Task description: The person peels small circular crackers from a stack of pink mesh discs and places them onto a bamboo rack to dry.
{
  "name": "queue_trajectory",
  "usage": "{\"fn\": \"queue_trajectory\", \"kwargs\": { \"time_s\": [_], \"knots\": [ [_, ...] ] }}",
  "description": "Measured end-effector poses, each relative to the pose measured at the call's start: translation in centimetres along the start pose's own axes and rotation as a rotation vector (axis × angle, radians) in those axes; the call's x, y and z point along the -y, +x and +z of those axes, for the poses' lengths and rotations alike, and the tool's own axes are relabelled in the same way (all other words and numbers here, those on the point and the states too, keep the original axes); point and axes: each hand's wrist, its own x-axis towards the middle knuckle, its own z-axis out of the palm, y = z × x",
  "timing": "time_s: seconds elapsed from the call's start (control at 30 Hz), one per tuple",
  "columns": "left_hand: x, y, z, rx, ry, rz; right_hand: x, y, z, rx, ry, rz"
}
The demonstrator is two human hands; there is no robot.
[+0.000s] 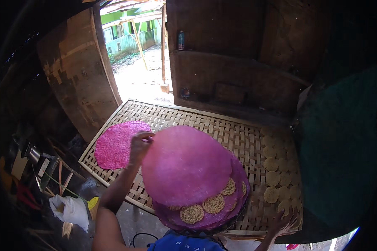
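Near the woven rack's (245, 142) front edge, a pink sheet (184, 163) covers part of a pink pile (240, 205), its left rim pinched by the left hand (141, 144). The sheet looks light, floppy and easily torn, best taken by its edge. By the front right corner, the right hand (282, 224) spreads its fingers at yellowish discs (272, 195); shadow hides any contact.

The person's left arm (123, 184) rises from the lower edge, bent at the elbow, and the left hand (140, 146) is curled, its thumb and fingers drawn together in a pinch. The right forearm (267, 242) slants in low, and the right hand (284, 222) reaches outward, palm down, its fingers loosely spread.
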Motion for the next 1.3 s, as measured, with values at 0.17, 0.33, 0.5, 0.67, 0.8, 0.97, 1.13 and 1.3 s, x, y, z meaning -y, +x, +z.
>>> {"fn": "queue_trajectory", "kwargs": {
  "time_s": [0.17,0.33,0.5,0.67,0.8,0.97,1.13,1.3],
  "knots": [
    [8.8,1.1,-10.8,-0.262,0.268,-0.226,3.3,0.2,-1.1,0.038,0.248,-0.032],
    [16.2,-1.0,-16.8,-0.419,0.663,-0.229,12.3,0.1,-2.8,0.248,0.767,-0.136],
    [16.5,-1.9,-15.9,-0.454,0.887,-0.106,20.9,0.8,-2.6,0.436,0.837,-0.433],
    [0.8,-2.9,-1.2,0.012,0.399,0.173,24.6,0.6,0.1,0.51,0.344,-0.607],
    [-6.6,-4.7,5.9,0.28,0.177,0.36,24.5,0.2,1.0,0.524,0.263,-0.571],
    [-10.6,-6.0,12.3,0.697,0.017,0.518,24.2,-2.1,4.1,0.397,0.259,-0.584],
    [-12.2,-6.3,15.7,1.11,0.087,0.737,22.5,1.9,2.0,0.867,0.686,0.072],
    [-11.3,-5.9,19.2,1.083,-0.043,0.655,19.4,1.6,3.3,0.972,1.105,0.325]
  ]
}}
